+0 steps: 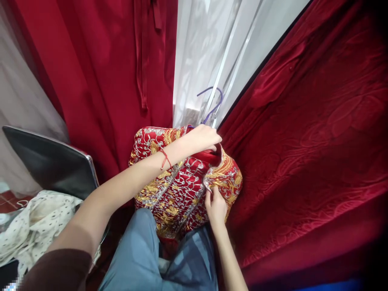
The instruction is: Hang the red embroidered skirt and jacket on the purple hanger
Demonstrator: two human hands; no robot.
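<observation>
A red jacket [178, 190] thick with gold and silver embroidery hangs on a purple hanger [212, 106] in front of my knees. My left hand [203, 138] reaches across and grips the collar at the top of the jacket, fingers closed on the cloth near the hanger's neck. My right hand [216, 207] pinches the embroidered front edge lower down, fingers closed on it. A red string bracelet [165, 158] circles my left wrist.
Red velvet curtain [303, 133] fills the right side, red satin drapes [106, 81] and white sheer fabric [209, 52] hang behind. A dark chair [51, 161] with a spotted cream cloth [39, 222] stands at the left. My jeans-clad legs [145, 254] are below.
</observation>
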